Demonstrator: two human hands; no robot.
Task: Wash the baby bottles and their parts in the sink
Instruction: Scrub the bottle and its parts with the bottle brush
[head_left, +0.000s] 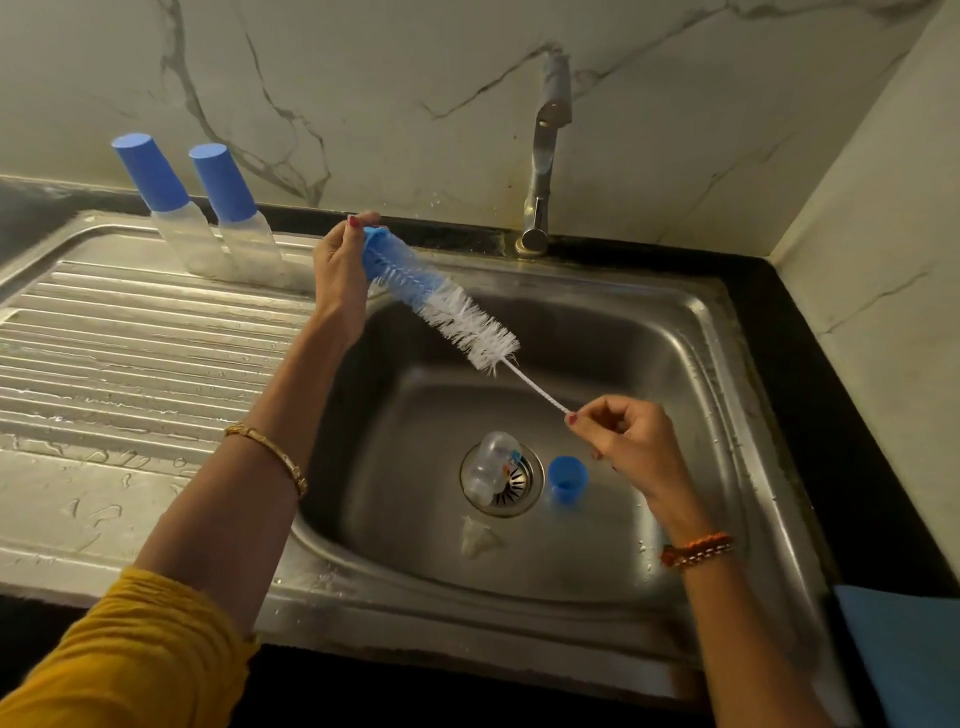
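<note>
A blue-and-white bottle brush (457, 312) is held slantwise over the steel sink (691, 374). My left hand (340, 270) grips its blue upper end, and my right hand (623, 434) pinches the tip of its twisted wire handle. In the basin a clear baby bottle (491, 467) lies over the drain. A blue cap (567, 479) stands to the right of it, and a clear teat (478, 538) lies in front. Two capped bottles (208, 218) with blue lids stand on the drainboard at the back left.
The tap (543, 156) rises at the back of the sink, with no water visible from it. The ribbed drainboard (130, 353) on the left is wet. A blue cloth (904, 649) lies on the black counter at the right. Marble walls close off the back and the right.
</note>
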